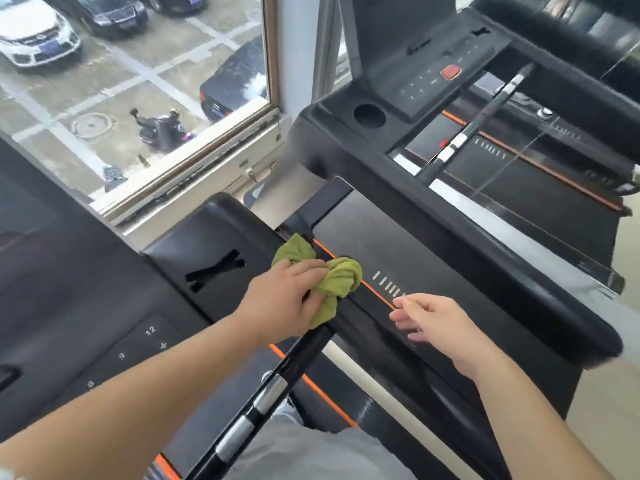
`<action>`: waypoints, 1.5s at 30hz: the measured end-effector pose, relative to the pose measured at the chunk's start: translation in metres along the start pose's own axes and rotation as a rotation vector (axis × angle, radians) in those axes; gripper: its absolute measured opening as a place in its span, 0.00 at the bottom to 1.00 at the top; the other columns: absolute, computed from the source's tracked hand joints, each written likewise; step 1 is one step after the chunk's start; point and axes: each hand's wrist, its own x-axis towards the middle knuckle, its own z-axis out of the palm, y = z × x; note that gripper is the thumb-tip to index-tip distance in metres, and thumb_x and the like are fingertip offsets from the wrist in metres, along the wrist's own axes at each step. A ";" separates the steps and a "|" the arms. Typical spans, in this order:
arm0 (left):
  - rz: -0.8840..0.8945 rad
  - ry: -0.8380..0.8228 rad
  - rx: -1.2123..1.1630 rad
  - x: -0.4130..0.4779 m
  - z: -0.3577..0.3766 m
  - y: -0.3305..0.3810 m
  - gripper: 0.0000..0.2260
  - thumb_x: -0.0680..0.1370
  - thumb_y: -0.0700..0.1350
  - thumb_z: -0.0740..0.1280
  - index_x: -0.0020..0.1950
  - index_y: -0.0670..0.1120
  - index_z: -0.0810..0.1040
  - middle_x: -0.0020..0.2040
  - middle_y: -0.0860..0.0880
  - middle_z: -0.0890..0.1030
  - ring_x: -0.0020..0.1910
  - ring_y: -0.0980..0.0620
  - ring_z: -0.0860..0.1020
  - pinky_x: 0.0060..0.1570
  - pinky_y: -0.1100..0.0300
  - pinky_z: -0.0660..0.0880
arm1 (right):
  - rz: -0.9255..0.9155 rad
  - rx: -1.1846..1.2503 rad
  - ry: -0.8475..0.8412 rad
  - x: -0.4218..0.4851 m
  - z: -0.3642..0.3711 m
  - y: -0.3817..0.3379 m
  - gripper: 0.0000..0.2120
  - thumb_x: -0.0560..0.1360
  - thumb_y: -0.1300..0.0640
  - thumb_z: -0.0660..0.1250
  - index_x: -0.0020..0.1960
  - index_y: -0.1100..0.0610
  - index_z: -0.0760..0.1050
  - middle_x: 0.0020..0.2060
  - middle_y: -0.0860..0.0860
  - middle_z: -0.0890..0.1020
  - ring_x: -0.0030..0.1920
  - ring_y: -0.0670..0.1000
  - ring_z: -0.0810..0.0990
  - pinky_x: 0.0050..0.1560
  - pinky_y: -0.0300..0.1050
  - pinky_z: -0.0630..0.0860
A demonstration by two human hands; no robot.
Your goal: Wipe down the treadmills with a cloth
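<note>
My left hand (pixel 280 296) grips a bunched green cloth (pixel 332 278) and presses it against the top of a black handlebar (pixel 277 389) with silver sensor bands, at the right end of the near treadmill's black console (pixel 114 306). My right hand (pixel 436 323) hovers to the right of the cloth with relaxed fingers, holding nothing, above the black deck with its orange stripe (pixel 377 292). A second treadmill (pixel 433 74) with a red button on its console stands beyond, to the upper right.
A large window (pixel 131 91) on the left looks down on a car park. Its sill (pixel 207 174) runs just behind the consoles. The second treadmill's side handrail (pixel 485 271) crosses diagonally at right. My grey trousers (pixel 311 452) show at the bottom.
</note>
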 end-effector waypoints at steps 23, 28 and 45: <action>-0.181 0.077 0.064 -0.022 0.082 0.157 0.16 0.82 0.56 0.57 0.58 0.52 0.81 0.61 0.54 0.76 0.67 0.45 0.70 0.54 0.47 0.78 | -0.129 -0.542 -0.057 -0.098 -0.075 0.159 0.41 0.54 0.29 0.78 0.63 0.42 0.76 0.57 0.39 0.82 0.57 0.44 0.81 0.59 0.48 0.80; -0.044 0.016 0.139 -0.015 0.063 0.125 0.17 0.84 0.57 0.57 0.68 0.55 0.78 0.65 0.55 0.77 0.67 0.47 0.73 0.58 0.47 0.77 | -0.172 -0.809 0.046 -0.092 -0.062 0.154 0.31 0.62 0.33 0.73 0.60 0.46 0.74 0.54 0.43 0.80 0.55 0.50 0.80 0.52 0.47 0.79; -0.312 0.137 0.037 -0.029 0.090 0.172 0.19 0.83 0.57 0.55 0.71 0.59 0.75 0.69 0.59 0.75 0.67 0.47 0.73 0.57 0.48 0.77 | -0.235 -0.534 0.088 -0.100 -0.071 0.190 0.44 0.63 0.31 0.75 0.76 0.43 0.69 0.69 0.38 0.77 0.68 0.44 0.75 0.65 0.46 0.76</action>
